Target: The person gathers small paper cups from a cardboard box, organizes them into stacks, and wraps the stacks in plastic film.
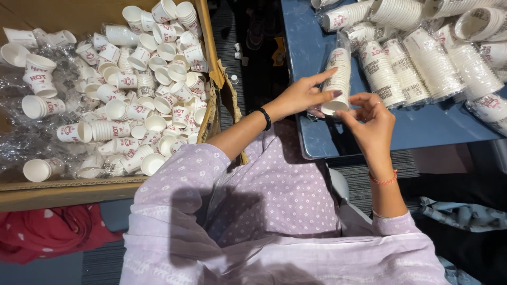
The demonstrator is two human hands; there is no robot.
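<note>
A stack of white paper cups (338, 76) in a clear plastic sleeve lies on the blue table (422, 129), open end toward me. My left hand (303, 95) grips the stack's near end from the left, index finger stretched along it. My right hand (372, 124) pinches at the rim of the lowest cup from the right. A black band circles my left wrist and a red thread my right.
Several more sleeved cup stacks (417, 63) lie across the table to the right. A large cardboard box (68, 190) on the left holds many loose white cups (153, 100) with red print and crumpled plastic. Red cloth (47, 232) lies below the box.
</note>
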